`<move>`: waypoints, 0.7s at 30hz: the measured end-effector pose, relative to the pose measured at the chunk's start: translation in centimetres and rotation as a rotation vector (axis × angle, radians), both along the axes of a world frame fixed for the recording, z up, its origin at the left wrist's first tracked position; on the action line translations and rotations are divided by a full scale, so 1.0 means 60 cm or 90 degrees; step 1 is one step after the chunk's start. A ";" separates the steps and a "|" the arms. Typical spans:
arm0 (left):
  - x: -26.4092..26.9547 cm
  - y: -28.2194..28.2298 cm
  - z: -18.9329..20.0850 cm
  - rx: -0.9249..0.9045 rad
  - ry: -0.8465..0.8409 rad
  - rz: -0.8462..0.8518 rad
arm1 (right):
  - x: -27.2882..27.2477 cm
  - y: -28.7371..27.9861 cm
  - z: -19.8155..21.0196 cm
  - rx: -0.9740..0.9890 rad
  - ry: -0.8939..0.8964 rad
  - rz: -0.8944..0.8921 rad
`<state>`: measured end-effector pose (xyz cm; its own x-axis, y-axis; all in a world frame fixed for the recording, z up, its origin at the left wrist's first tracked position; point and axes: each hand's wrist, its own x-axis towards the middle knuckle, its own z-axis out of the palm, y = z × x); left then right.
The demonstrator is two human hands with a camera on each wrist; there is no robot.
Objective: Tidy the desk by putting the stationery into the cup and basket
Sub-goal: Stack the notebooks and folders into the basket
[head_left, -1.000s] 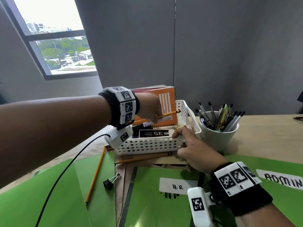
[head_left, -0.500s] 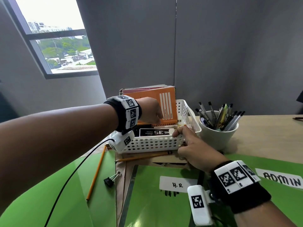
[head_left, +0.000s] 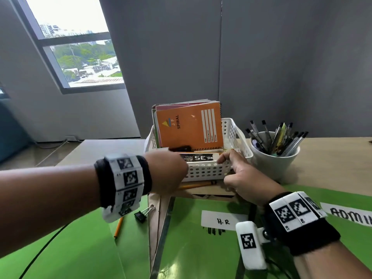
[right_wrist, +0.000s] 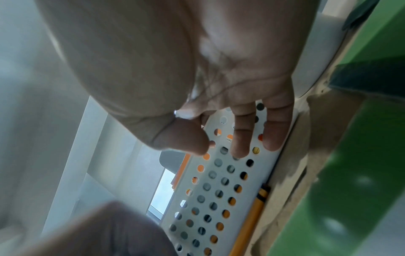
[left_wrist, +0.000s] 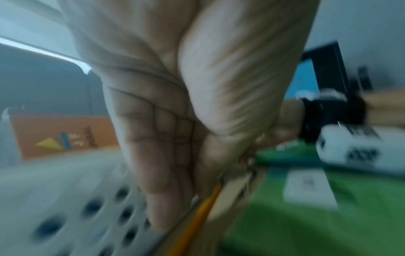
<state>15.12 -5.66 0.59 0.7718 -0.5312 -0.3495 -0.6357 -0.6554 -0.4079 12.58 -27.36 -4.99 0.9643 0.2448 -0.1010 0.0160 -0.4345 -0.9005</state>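
Our left hand (head_left: 169, 174), which carried a pencil to the white basket (head_left: 237, 135) a second ago, has dropped empty toward the pencil (head_left: 196, 185) lying beside the basket's front wall; its fingers' pose we cannot tell. Our right hand (head_left: 240, 176) pinches the basket rim. Cup (head_left: 273, 164) already full; green folders (head_left: 191, 248) cover the wooden desk (head_left: 332, 158), under a grey-walled window (head_left: 80, 51).

Layout: basket mid-desk, cup to its right.

You've got notebooks (head_left: 189, 125) upright at the back of the white perforated plastic basket (head_left: 235, 135), staple box (head_left: 199, 157) in front; white round cup (head_left: 274, 164) w/ pens (head_left: 281, 137) right; pencil (head_left: 196, 185) just before the basket; binder clip (head_left: 142, 215) nearer, left.
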 end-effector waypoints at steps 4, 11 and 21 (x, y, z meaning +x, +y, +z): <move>0.001 0.026 -0.047 0.046 -0.024 0.006 | -0.003 0.001 0.004 0.000 0.005 -0.001; 0.027 0.030 0.008 0.007 0.013 0.053 | -0.005 -0.002 0.005 -0.005 0.008 0.000; 0.117 -0.015 0.086 -0.019 -0.104 0.012 | 0.001 -0.003 0.004 -0.013 0.043 0.003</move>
<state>22.11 -6.56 5.78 0.8270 -0.5244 -0.2024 -0.5499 -0.6798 -0.4854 12.66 -27.51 -4.78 0.9540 0.2463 -0.1708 -0.0424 -0.4530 -0.8905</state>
